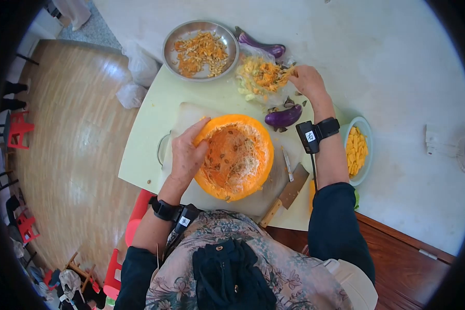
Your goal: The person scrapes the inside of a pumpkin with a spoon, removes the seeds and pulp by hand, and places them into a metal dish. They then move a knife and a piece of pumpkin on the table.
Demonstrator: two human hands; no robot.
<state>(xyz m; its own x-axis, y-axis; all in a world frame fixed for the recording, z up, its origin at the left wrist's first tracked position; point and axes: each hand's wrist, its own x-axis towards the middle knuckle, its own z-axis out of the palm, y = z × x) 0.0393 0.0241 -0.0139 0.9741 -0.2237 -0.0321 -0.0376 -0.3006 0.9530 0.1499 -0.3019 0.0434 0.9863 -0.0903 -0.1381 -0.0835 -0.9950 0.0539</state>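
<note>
My left hand (187, 152) grips the left rim of a hollowed pumpkin half (266, 173), thumb inside and fingers outside. Stringy flesh and several seeds show in its hollow, and it rests on a cutting board (188, 113). At the upper right, my right hand (308, 84) is closed, its fingertips on orange pumpkin pulp (274, 75) over a heap of peelings on a plastic bag. Part of what the fingers pinch is hidden. A purple eggplant (283, 117) lies just below this hand.
A steel bowl (169, 50) holds pulp and seeds. Another eggplant (263, 45) lies beside it. Right of the pumpkin are a cleaver (293, 190) and a small knife (288, 164). A pale bowl (366, 173) of cut orange pieces stands right of my forearm.
</note>
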